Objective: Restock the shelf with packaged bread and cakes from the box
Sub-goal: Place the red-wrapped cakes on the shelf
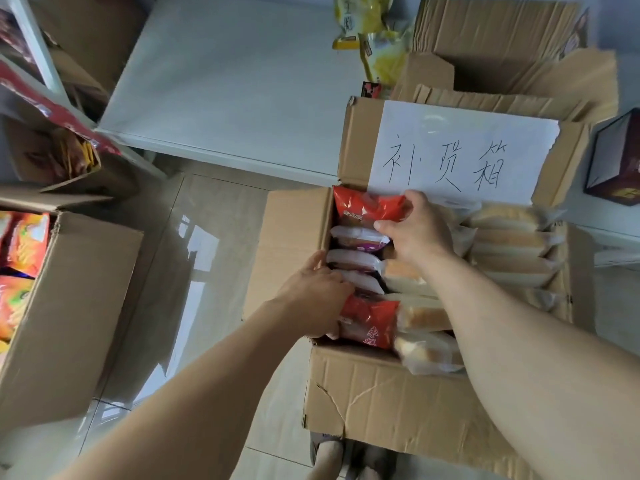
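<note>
**Both hands at the left-hand stack, packets lying crosswise**

Forearms reach from the near edge into the open box (322,386). Left hand (317,292) curls over the near red packet (372,323) at the box's near-left corner, gripping it. Right hand (414,228) pinches the far red packet (367,207) at the far-left corner. White-wrapped cakes (356,259) lie between, long axes running left to right. The white shelf (221,98) stands beyond the box's far-left corner, so lifting likely goes up and forward.

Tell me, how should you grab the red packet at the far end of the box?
Pinch the red packet by its top edge, coming down from above. It stands on edge, packed against the box wall and neighbouring packets, so only the top is free.
</note>
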